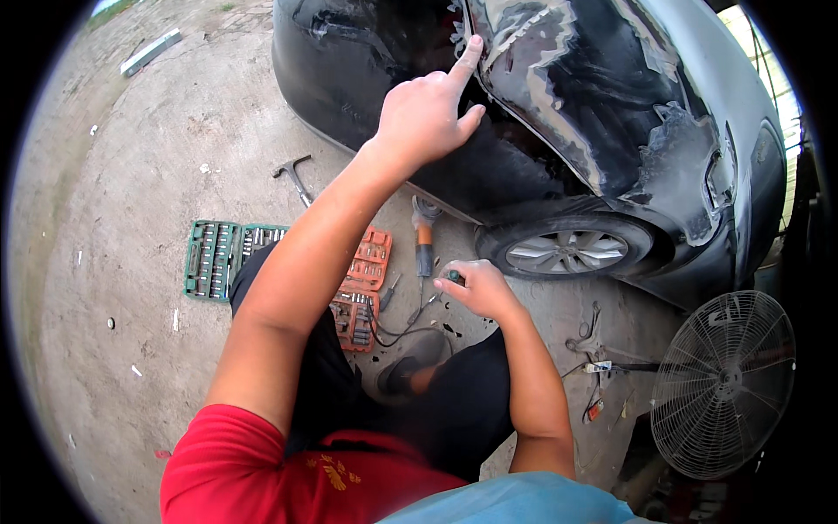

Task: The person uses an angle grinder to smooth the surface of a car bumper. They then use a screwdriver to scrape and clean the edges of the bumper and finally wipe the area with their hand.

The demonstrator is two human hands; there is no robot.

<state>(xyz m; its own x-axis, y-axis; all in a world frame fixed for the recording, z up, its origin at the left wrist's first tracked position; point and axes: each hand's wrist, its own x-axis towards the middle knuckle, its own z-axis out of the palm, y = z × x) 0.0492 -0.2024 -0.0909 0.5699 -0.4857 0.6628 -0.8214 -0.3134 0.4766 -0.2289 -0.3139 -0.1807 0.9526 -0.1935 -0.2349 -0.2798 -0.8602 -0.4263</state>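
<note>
My left hand (428,115) reaches up to the dark car body (367,79). Its index finger is stretched toward the panel seam and its thumb stands apart, with nothing held. Around that seam the paint is patchy, with sanded grey and beige areas. Lower down, near the front of the wheel (567,249), my right hand (482,290) is closed around a green-handled tool (456,277); most of it is hidden by the fingers. An orange and black angle grinder (424,236) lies on the ground just beyond that hand.
Left of my legs lie a green socket case (212,260) and an orange one (371,260), with a hammer (297,177) beyond. A screwdriver (390,293) and a black cable (397,333) lie by my shoe (410,362). A large fan (724,384) stands right.
</note>
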